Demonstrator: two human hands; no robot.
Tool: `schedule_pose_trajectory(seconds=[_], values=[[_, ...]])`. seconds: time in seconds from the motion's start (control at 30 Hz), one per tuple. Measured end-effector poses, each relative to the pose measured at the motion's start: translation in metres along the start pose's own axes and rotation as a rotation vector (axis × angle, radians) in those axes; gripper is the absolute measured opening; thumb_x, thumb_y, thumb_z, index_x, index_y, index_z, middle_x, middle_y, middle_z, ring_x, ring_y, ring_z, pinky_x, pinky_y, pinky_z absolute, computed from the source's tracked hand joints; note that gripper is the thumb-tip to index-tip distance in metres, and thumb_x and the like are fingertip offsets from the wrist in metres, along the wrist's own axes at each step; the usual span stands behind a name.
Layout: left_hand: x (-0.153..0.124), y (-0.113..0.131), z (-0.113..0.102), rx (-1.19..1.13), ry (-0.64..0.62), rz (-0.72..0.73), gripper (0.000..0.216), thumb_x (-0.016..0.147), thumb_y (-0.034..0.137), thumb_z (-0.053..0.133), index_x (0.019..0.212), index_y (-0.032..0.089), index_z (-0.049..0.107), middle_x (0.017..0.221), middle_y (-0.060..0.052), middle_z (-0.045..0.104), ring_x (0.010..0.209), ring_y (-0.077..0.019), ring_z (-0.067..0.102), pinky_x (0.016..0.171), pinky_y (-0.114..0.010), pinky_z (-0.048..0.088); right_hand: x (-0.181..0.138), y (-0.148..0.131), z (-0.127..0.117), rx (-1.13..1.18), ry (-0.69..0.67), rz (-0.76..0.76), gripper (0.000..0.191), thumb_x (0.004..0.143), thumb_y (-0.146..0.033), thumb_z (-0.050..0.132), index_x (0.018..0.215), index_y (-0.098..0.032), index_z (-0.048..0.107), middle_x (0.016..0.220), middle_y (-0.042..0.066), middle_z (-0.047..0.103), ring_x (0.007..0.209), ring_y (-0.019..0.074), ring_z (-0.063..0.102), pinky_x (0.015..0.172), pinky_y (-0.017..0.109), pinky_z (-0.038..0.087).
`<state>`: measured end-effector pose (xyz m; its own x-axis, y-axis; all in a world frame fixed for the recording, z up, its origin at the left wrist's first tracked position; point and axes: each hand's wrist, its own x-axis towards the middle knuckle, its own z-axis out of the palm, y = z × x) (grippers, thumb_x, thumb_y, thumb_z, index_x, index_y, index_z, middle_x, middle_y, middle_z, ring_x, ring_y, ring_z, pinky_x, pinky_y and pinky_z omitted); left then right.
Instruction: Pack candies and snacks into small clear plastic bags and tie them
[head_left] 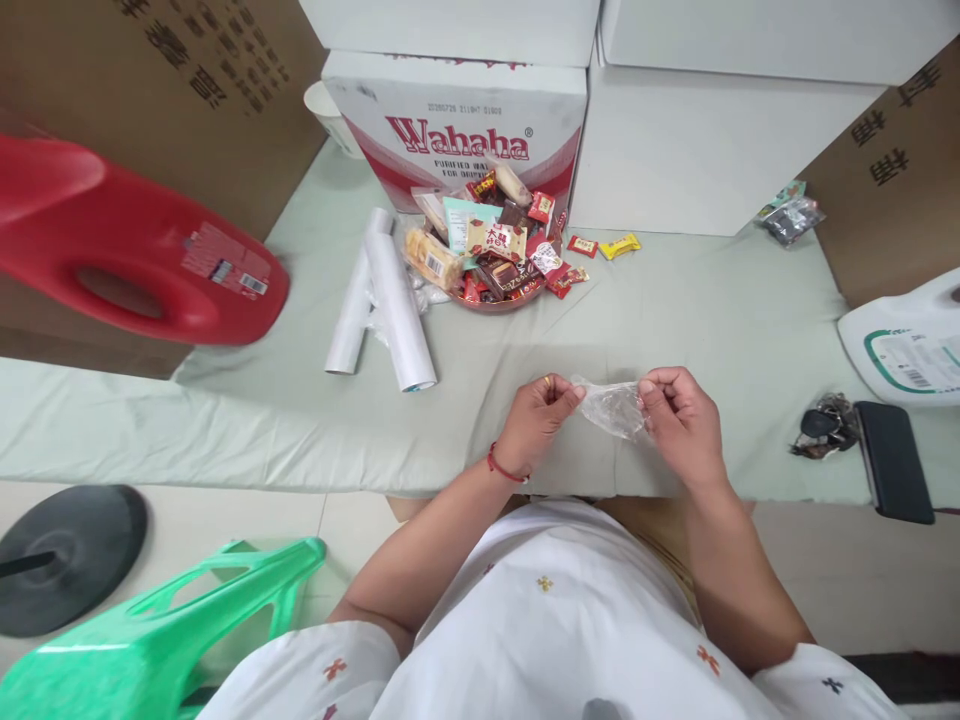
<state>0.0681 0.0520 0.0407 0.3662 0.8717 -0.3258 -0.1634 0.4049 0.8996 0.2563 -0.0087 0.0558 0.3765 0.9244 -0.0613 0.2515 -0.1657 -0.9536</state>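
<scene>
A small clear plastic bag (611, 408) is stretched between my hands above the near edge of the cloth-covered table (480, 360). My left hand (534, 418) pinches its left corner between thumb and forefinger. On the other side, my right hand (681, 415) grips the right end with the fingers curled in. The film looks crumpled and see-through, and I cannot make out anything inside it. Beyond my hands stands a bowl (499, 300) heaped with wrapped snacks and candies (495, 240).
Two white rolls (401, 310) lie left of the bowl. A red candy (583, 246) and a yellow one (620, 247) lie to its right. Wahaha carton (457, 130) behind; red jug (142, 240) left; white jug (911, 340), keys (825, 425) and phone (894, 460) right; green stool (157, 610) below.
</scene>
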Motion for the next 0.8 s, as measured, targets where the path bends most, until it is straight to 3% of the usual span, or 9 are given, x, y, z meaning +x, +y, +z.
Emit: schedule_pose_trajectory(seconds=[0.1,0.27,0.43,0.6,0.67,0.8], values=[[-0.003,0.006,-0.006,0.033,-0.033,-0.036,0.052,0.072,0.062,0.082,0.070,0.017,0.055,0.060,0.007,0.042,0.057,-0.0062,0.030,0.055,-0.024,0.023,0.006,-0.001,-0.008,0.116,-0.063,0.078,0.028,0.091,-0.048,0.071,0.090,-0.022,0.061,0.068,-0.004,0.057,0.048,0.0082,0.044,0.041,0.021,0.036],[-0.003,0.008,-0.022,0.008,-0.075,-0.093,0.052,0.072,0.061,0.084,0.073,0.017,0.056,0.062,0.007,0.042,0.055,-0.0058,0.031,0.053,-0.023,0.022,0.016,-0.008,-0.019,0.259,-0.011,0.140,0.034,0.081,-0.049,0.081,0.083,-0.021,0.061,0.064,-0.005,0.055,0.044,0.0058,0.040,0.036,0.018,0.031],[-0.005,0.011,-0.040,-0.054,-0.164,-0.063,0.044,0.073,0.052,0.087,0.078,0.017,0.060,0.076,0.002,0.058,0.064,-0.0072,0.048,0.059,-0.021,0.038,0.018,-0.016,-0.030,0.310,0.008,0.171,0.038,0.073,-0.049,0.087,0.081,-0.022,0.062,0.063,-0.005,0.053,0.044,0.0048,0.036,0.035,0.018,0.028],[-0.011,0.019,-0.055,-0.070,-0.352,-0.082,0.037,0.079,0.044,0.086,0.083,0.015,0.064,0.097,-0.007,0.072,0.086,-0.0143,0.068,0.076,-0.026,0.054,0.022,-0.017,-0.037,0.314,-0.096,0.243,0.040,0.072,-0.050,0.089,0.079,-0.020,0.063,0.063,-0.005,0.053,0.044,0.0039,0.034,0.035,0.018,0.025],[-0.012,0.021,-0.056,-0.164,-0.375,-0.155,0.037,0.080,0.043,0.086,0.087,0.017,0.062,0.102,-0.009,0.074,0.097,-0.0207,0.073,0.082,-0.032,0.058,0.026,-0.014,-0.035,0.356,-0.114,0.260,0.040,0.071,-0.051,0.089,0.082,-0.021,0.065,0.066,-0.004,0.055,0.046,0.0051,0.038,0.037,0.018,0.030],[-0.011,0.020,-0.048,-0.372,-0.321,-0.250,0.038,0.080,0.040,0.087,0.088,0.018,0.057,0.110,-0.013,0.077,0.111,-0.0290,0.075,0.090,-0.040,0.060,0.027,-0.002,-0.019,0.455,-0.060,0.216,0.055,0.079,-0.071,0.074,0.104,-0.022,0.069,0.095,0.006,0.071,0.067,0.0134,0.060,0.055,0.028,0.054]])
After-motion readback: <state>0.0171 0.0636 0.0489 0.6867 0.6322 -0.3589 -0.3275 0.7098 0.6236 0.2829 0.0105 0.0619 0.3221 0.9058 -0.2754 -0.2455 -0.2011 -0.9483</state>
